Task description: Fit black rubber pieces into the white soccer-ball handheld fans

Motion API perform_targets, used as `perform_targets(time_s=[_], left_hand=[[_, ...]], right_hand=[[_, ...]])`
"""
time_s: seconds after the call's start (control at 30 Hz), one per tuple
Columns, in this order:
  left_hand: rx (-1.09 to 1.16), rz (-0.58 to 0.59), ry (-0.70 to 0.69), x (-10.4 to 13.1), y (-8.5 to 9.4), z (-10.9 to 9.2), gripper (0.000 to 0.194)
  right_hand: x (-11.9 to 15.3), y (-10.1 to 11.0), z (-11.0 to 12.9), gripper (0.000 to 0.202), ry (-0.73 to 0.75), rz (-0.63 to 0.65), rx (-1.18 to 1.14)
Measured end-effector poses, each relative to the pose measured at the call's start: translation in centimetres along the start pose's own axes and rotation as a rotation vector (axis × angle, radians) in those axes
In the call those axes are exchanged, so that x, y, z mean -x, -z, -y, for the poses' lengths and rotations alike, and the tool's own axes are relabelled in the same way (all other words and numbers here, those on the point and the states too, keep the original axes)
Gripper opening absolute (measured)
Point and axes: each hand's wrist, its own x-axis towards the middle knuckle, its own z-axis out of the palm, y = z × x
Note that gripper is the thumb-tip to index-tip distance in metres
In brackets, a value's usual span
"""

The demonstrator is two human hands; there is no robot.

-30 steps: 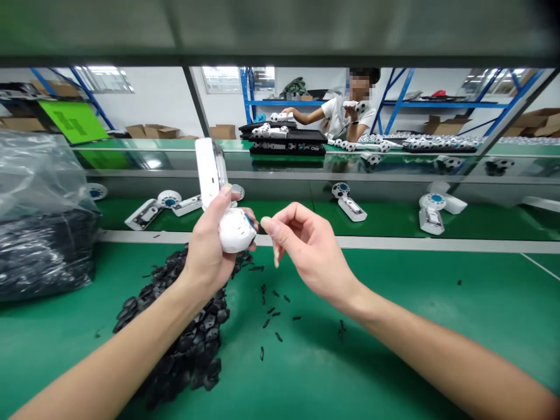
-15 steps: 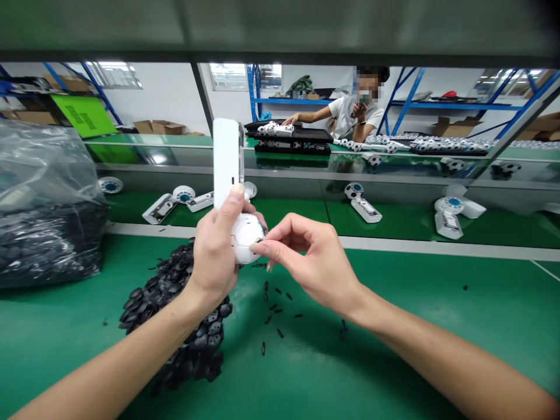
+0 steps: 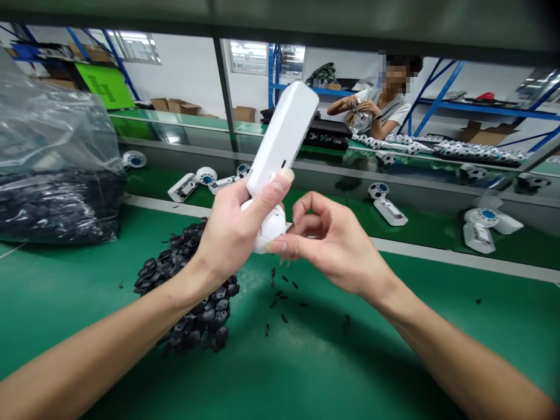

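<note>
My left hand (image 3: 234, 224) is closed round a white handheld device (image 3: 284, 137) with a long rectangular handle and a round, football-like head (image 3: 275, 224). The handle tilts up to the right, and my thumb lies across the joint between handle and head. At the head's lower right edge is my right hand (image 3: 326, 239), its thumb pressed on the rim and its fingers curled in. Whatever its fingertips pinch is hidden. Small black strips (image 3: 284, 318) lie scattered on the green table beneath. Under my left forearm spreads a heap of black panel pieces (image 3: 219, 306).
A clear plastic bag (image 3: 56, 192) of black pieces stands at the left. Beyond the pale rail, on a green strip, lie similar white devices (image 3: 389, 210) with round heads. Across from me a co-worker (image 3: 389, 99) handles something behind rows of football-patterned parts (image 3: 476, 153).
The device has tipped from upright to leaning right, and my right thumb presses lower on its head. The view has shifted. The co-worker's hands have come together.
</note>
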Motion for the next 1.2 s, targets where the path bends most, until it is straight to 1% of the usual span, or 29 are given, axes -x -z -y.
perform_targets(time_s=[0.13,0.17,0.23,0.3,0.33,0.37,0.4,0.47,0.53,0.57,0.67,0.77,0.87,1.0,1.1,1.2], left_hand=[[0.094,0.022,0.054,0.0,-0.3,-0.3,0.052],[0.116,0.031,0.064,0.0,-0.3,-0.3,0.052],[0.158,0.046,0.076,-0.3,-0.3,-0.3,0.051],[0.213,0.027,0.085,-0.8,0.0,-0.4,0.047],[0.242,-0.007,0.075,-1.1,0.2,-0.5,0.045],[0.267,-0.053,0.051,-1.5,0.5,-0.6,0.042],[0.29,-0.106,0.02,-1.8,0.9,-0.8,0.04],[0.333,-0.198,-0.041,-2.4,1.7,-1.2,0.034],[0.376,-0.242,-0.082,-2.7,2.4,-1.6,0.028],[0.395,-0.24,-0.097,-2.7,2.6,-1.8,0.025],[0.384,-0.192,-0.135,-2.4,2.8,-2.0,0.027],[0.344,-0.157,-0.127,-2.1,2.6,-2.1,0.032],[0.346,-0.155,-0.102,-2.2,2.5,-2.0,0.036],[0.33,-0.151,-0.061,-2.2,2.7,-2.0,0.04],[0.342,-0.142,-0.006,-2.1,2.8,-2.0,0.039],[0.369,-0.107,0.031,-2.0,2.9,-2.0,0.039]], right_hand=[[0.6,-0.5,-0.9,0.04,0.393,-0.183,0.325],[0.6,-0.5,-1.1,0.038,0.463,-0.199,0.383],[0.5,-0.7,-1.5,0.035,0.536,-0.205,0.438],[0.2,-0.9,-2.1,0.031,0.52,-0.223,0.418],[0.1,-1.1,-2.4,0.028,0.477,-0.222,0.406],[0.0,-1.4,-2.9,0.024,0.416,-0.191,0.414],[0.0,-1.7,-3.5,0.021,0.344,-0.116,0.453],[0.1,-2.7,-4.7,0.015,0.216,0.139,0.588],[0.1,-3.7,-5.7,0.017,0.17,0.397,0.74],[0.0,-4.2,-6.1,0.02,0.18,0.483,0.807],[-0.7,-5.5,-6.2,0.022,0.237,0.628,0.994],[-1.7,-6.3,-5.7,0.02,0.268,0.743,1.116],[-2.3,-6.8,-5.6,0.019,0.289,0.796,1.174],[-2.6,-6.9,-6.1,0.012,0.302,0.778,1.159],[-2.5,-6.6,-6.3,0.007,0.288,0.75,1.103],[-2.3,-5.7,-6.3,0.006,0.219,0.705,0.965]])
